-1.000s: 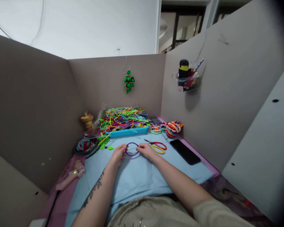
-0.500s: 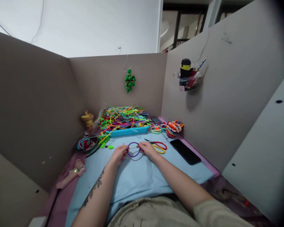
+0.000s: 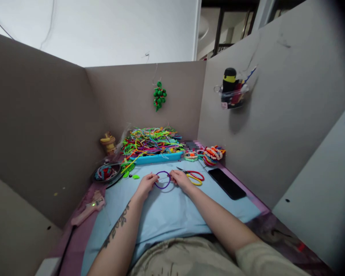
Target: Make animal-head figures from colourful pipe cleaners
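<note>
A thin purple pipe cleaner ring (image 3: pixel 162 188) is held up just above the blue cloth (image 3: pixel 172 214). My left hand (image 3: pixel 146 184) pinches its left side between thumb and fingers. On the opposite side, the fingertips of my right hand (image 3: pixel 181 181) are closed at the ring's edge. Scissors (image 3: pixel 196 177) with one red and one yellow handle lie beside my right hand, blades pointing away to the left. Small green leaf-like pieces (image 3: pixel 136 177) rest on the cloth beyond my left hand.
A blue tray (image 3: pixel 158 157) heaped with colourful pipe cleaners stands at the back. To the right lie a black phone (image 3: pixel 227 184) and a striped pipe cleaner piece (image 3: pixel 212 156). On the left are a pink glue gun (image 3: pixel 90 209) and a dark bowl (image 3: pixel 115 177). Partition walls surround the table.
The camera view has shifted slightly. My right hand's fingers have moved a little at the ring's right edge, and the ring remains between both hands.
</note>
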A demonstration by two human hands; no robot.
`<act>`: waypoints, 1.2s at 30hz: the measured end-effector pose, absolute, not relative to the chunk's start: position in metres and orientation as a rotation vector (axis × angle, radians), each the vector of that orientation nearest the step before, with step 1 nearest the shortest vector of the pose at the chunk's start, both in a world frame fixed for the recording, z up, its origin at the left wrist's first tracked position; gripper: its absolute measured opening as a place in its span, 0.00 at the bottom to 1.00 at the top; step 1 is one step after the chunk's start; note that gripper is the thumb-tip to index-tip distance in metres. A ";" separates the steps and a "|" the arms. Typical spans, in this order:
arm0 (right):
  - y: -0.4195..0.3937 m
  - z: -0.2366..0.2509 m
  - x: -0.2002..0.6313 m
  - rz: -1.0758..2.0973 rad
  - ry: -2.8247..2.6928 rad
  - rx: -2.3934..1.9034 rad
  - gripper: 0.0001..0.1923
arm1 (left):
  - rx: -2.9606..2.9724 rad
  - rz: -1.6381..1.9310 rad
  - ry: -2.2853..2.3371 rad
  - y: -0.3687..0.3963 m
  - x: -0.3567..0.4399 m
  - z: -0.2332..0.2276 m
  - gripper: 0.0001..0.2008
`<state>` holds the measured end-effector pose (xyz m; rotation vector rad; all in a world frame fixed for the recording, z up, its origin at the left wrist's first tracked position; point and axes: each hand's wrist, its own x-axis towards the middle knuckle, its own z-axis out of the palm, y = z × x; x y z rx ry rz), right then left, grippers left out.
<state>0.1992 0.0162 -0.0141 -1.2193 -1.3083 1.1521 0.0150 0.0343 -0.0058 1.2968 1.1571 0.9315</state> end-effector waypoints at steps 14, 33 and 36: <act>0.013 -0.010 0.200 1.162 -1.416 -1.204 0.06 | 1.367 0.888 1.077 0.028 0.017 -0.001 0.20; 0.012 -0.012 0.201 1.123 -1.549 -1.216 0.06 | 2.149 0.939 1.177 0.030 0.016 -0.010 0.09; 0.012 -0.012 0.200 1.067 -1.558 -1.233 0.07 | 2.009 0.958 1.202 0.033 0.017 -0.010 0.10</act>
